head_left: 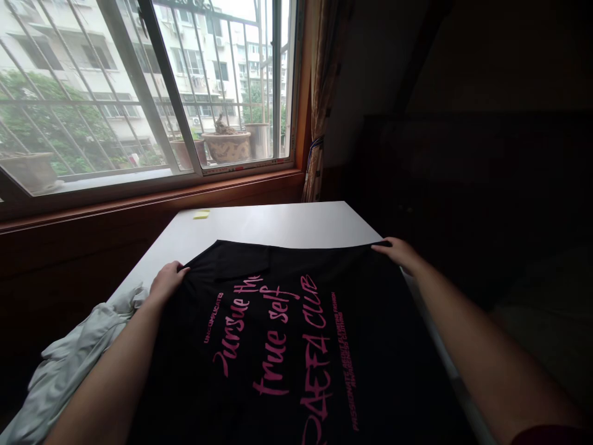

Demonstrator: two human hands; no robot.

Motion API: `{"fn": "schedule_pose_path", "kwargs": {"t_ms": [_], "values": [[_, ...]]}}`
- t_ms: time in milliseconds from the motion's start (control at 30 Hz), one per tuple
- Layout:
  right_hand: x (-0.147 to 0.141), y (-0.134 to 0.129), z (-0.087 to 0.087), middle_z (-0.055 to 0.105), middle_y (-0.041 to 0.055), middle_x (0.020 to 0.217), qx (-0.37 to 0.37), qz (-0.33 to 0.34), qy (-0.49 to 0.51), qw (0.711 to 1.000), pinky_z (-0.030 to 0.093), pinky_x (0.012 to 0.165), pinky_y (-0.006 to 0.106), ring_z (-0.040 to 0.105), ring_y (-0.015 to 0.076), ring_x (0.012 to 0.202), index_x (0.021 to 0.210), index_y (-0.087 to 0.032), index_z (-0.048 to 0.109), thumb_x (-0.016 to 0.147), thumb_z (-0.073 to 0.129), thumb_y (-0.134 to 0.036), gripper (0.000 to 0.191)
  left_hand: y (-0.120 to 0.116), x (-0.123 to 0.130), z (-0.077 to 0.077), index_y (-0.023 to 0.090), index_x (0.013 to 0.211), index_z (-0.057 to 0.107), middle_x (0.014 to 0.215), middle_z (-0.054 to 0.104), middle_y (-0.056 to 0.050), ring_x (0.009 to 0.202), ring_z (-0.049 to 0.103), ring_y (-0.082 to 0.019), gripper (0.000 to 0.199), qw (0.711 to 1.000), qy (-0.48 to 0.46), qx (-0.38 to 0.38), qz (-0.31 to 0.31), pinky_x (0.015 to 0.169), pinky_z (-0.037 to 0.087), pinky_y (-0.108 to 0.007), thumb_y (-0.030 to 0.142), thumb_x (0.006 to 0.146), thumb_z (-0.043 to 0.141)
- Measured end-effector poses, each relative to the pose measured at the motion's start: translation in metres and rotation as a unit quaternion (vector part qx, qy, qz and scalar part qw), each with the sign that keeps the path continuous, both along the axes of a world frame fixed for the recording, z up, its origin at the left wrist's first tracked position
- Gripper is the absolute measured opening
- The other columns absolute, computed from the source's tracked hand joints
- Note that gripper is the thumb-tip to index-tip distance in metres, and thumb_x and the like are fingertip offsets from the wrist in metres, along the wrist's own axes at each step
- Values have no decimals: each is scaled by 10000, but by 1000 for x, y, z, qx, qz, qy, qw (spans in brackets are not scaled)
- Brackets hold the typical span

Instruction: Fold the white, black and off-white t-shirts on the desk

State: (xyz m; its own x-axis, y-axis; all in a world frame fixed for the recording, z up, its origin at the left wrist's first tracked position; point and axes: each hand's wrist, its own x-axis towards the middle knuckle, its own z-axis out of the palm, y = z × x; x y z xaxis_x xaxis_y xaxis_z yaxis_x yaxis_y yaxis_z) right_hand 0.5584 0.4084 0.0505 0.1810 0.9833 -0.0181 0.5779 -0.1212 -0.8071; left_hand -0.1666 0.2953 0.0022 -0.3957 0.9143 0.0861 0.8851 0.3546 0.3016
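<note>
Two pinching grips: left hand (167,283) and right hand (402,254) on a black shirt (291,303).
Both close on its upper edge, left and right of centre; the shirt fills the lower middle of the frame, over a white table (287,224). It looks light, soft and limp, probably quick to sag or crease; wide-set edge holds should suit it.

Black garment with pink lettering (296,334) is of matt, smooth-looking cloth; pale grey cloth bundle (76,355) is wrinkled and dull. Flat white tabletop (287,224) has a smooth, faintly glossy finish; small yellow slip (201,215) resembles matt paper. Reddish-brown window ledge (241,189) shows polished-looking wood; long patterned curtain (320,93), gathered cloth.
</note>
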Motion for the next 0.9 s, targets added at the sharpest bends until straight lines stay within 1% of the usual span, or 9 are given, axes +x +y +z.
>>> {"fn": "schedule_pose_path", "kwargs": {"t_ms": [133, 233, 333, 433, 533, 600, 633, 767, 900], "values": [[-31, 40, 7, 772, 107, 1042, 53, -6, -119, 991, 549, 888, 388, 713, 295, 974, 1031, -186, 733, 824, 754, -464, 348, -5, -19, 0, 174, 1010, 682, 1113, 719, -159, 1056, 669, -328, 370, 1000, 8, 22, 21, 877, 529, -401, 469, 937, 473], [-52, 67, 14, 751, 133, 1124, 77, -22, -155, 985, 527, 934, 397, 692, 316, 1054, 1087, -173, 735, 848, 734, -450, 366, -7, -22, -1, 159, 1019, 684, 1057, 710, -163, 1017, 673, -328, 362, 998, 17, 45, 32, 866, 543, -417, 440, 935, 471], [-68, 81, 14, 731, 140, 1175, 88, -33, -169, 981, 507, 966, 403, 667, 330, 1116, 1107, -179, 727, 860, 718, -418, 344, -11, -13, 1, 124, 1117, 672, 1104, 673, -187, 1075, 655, -337, 387, 995, 39, 84, 29, 962, 522, -457, 401, 927, 479], [-72, 79, 3, 728, 124, 1182, 75, -29, -172, 982, 516, 941, 385, 675, 315, 1102, 1134, -202, 717, 863, 711, -423, 349, -27, 5, 9, 148, 1206, 662, 1221, 635, -178, 1206, 594, -341, 416, 991, 62, 120, -12, 1102, 438, -489, 408, 922, 505], [-65, 64, -12, 732, 151, 1158, 39, -27, -170, 984, 542, 891, 405, 701, 325, 1028, 1277, -179, 653, 834, 743, -485, 546, -64, 24, 17, 222, 1196, 677, 1256, 642, -116, 1205, 593, -310, 374, 983, 68, 140, -96, 1117, 436, -474, 439, 939, 514], [-56, 50, -20, 743, 161, 1107, 14, -29, -169, 985, 557, 852, 419, 713, 330, 971, 1354, -157, 601, 810, 764, -519, 674, -99, 34, 19, 243, 1161, 693, 1256, 655, -107, 1203, 601, -316, 357, 970, 64, 149, -183, 1098, 454, -503, 469, 965, 498], [-50, 42, -23, 747, 157, 1082, 3, -30, -165, 986, 564, 830, 418, 717, 326, 947, 1377, -156, 582, 809, 762, -530, 704, -118, 38, 18, 260, 1167, 700, 1275, 655, -98, 1217, 600, -319, 369, 968, 57, 143, -200, 1095, 460, -510, 496, 966, 501], [-26, -2, -28, 740, 116, 991, -52, -6, -95, 994, 566, 649, 370, 709, 267, 760, 1505, -204, 451, 843, 695, -599, 808, -197, 40, 6, 306, 1170, 725, 1282, 679, -85, 1222, 622, -338, 425, 978, 49, 125, -161, 1080, 496, -522, 583, 920, 521], [-9, -74, -23, 714, 56, 826, -123, 64, -28, 990, 513, 497, 335, 656, 233, 581, 1591, -242, 306, 826, 662, -697, 959, -263, 31, -18, 383, 1208, 720, 1260, 710, -81, 1215, 650, -381, 447, 987, 46, 131, -81, 1038, 530, -585, 557, 832, 552]]}}
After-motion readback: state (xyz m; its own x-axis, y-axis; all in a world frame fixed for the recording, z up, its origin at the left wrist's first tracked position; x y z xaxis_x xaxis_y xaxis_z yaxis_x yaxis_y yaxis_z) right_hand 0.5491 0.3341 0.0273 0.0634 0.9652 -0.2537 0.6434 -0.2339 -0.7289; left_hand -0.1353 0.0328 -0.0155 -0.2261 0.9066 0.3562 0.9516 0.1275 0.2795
